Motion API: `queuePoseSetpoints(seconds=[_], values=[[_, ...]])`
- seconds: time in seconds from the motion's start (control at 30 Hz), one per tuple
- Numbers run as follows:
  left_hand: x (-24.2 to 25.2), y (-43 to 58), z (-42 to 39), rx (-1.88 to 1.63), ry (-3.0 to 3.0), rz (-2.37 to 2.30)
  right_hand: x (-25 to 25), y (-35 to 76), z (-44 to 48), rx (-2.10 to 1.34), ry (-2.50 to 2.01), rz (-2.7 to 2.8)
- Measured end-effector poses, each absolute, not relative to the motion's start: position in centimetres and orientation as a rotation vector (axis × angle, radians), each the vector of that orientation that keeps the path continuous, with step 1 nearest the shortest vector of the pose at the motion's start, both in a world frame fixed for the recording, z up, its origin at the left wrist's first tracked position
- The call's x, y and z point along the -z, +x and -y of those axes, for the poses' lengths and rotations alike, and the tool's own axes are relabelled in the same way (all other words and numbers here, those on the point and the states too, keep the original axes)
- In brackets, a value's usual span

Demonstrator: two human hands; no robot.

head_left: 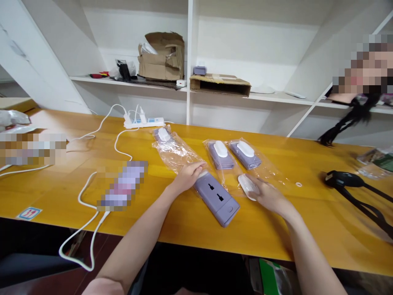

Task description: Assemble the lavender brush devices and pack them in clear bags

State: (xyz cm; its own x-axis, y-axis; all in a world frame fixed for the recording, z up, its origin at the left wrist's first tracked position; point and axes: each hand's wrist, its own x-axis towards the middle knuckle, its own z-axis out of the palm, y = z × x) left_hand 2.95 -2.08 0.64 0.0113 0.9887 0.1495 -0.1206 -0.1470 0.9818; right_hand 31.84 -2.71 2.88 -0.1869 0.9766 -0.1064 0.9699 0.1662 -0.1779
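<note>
Currently, the left hand (188,177) clasps the upper end of a purple box (217,200), just below centre; the right hand (270,197) touches a white oval piece (247,187) right of centre, grip unclear.

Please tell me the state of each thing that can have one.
Nearest purple device: unbagged, left hand at far end
White oval piece: right hand touching it
Three purple devices behind: in clear plastic
Power strip: plugs inserted
Phone: blurred, cable at one end
Torn carton: open

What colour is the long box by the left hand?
The long box is light purple: head view.
</note>
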Motion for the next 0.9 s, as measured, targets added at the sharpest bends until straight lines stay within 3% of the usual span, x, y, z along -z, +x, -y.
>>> queuePoseSetpoints(seconds=[0.17,0.3,0.5,0.8,0.9], values=[[-2.0,1.7,3.2,-1.079,1.875,-0.794,-3.2,31.5,3.6,-0.338,-2.057,2.409],[-1.5,1.0,2.8,-0.987,1.959,-0.855,-3.2,30.6,4.4,-0.201,-2.161,2.397],[-0.6,0.7,1.6,-0.534,2.204,-0.841,-2.7,28.2,4.8,-0.072,-2.284,2.348],[-0.2,1.2,1.5,-0.524,2.238,-0.827,-6.1,31.4,9.2,0.134,-2.315,2.054],[-0.1,1.3,1.5,-0.549,2.245,-0.800,-6.9,30.2,11.0,0.161,-1.993,2.105]])
